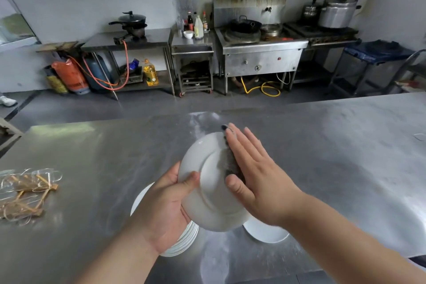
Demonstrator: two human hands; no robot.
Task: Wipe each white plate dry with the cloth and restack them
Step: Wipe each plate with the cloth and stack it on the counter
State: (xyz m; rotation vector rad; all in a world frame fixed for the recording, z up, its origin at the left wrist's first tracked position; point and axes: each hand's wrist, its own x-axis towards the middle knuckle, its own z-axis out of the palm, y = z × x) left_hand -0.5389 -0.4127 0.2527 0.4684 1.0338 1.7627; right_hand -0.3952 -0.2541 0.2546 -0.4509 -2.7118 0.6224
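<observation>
Head view over steel table (345,157).

Grip, left hand (166,205): clamped on rim of held plate (207,205), thumb on the underside, fingers curled behind.

Position of held plate: white, tilted, underside toward camera, raised clear of table, above the gap between the 2 groups of plates lying below.

Grip, right hand (260,182): flat, fingers straight and together, pressing dark cloth (230,161) against upper right part of the underside. Most of cloth hidden beneath palm, tip poking out past fingertips.

On table under left hand: stack of white plates (186,240), partly hidden, count unreadable.

Near it to the right: 1 single white plate (265,233), partly beneath right wrist.

Far left on table: bundle of clear items (23,191) tied with tan bands, well apart from plates.
</observation>
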